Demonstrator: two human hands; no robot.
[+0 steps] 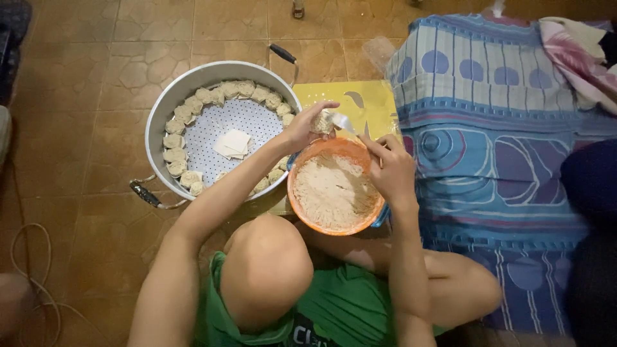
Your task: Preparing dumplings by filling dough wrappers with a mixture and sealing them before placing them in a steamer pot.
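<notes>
Dumpling [319, 122] in left hand [302, 127], right hand [391, 168] holding spoon [342, 121] (over orange bowl [302, 200])

- floor [96, 115]: brown tiles with a cracked stone pattern, covering the whole scene.
- steamer pan [160, 106]: round, metal, two handles, standing on the floor at centre left.
- yellow board [369, 103]: flat on the floor just right of the pan, partly under the orange bowl [302, 205].
- blanket [488, 128]: blue patterned cloth spread over the floor on the right, touching the board's edge.
- cord [29, 257]: pale cable looping on the tiles at lower left.
- the person sits on the floor, legs folded.
</notes>
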